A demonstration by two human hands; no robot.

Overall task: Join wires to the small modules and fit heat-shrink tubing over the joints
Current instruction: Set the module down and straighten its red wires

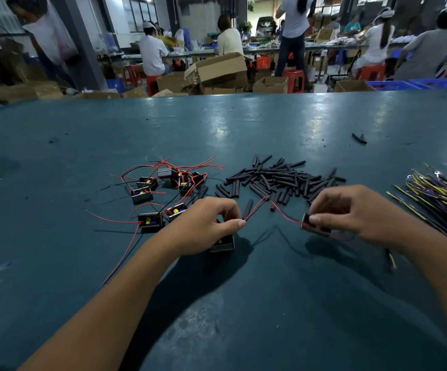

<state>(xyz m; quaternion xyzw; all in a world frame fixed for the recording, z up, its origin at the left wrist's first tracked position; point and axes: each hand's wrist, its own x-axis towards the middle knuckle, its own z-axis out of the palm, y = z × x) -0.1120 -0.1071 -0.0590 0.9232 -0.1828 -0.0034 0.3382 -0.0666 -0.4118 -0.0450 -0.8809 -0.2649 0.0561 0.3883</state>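
Left hand point(211, 223) pinches a red wire point(254, 210) above a module point(223, 243) on the worktop point(243, 303); right hand point(350, 210) grips a second module point(316, 226) — wires meet between. Heat-shrink tubes point(283, 178) heaped just beyond.

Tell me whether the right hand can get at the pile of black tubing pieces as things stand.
Probably yes for the path: the pile of tubing lies just beyond the right hand with nothing between. But that hand grips a module, so picking would be awkward.

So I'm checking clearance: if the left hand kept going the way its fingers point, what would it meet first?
Probably the red wire the left hand pinches, then the right hand holding a module; depth is unclear.
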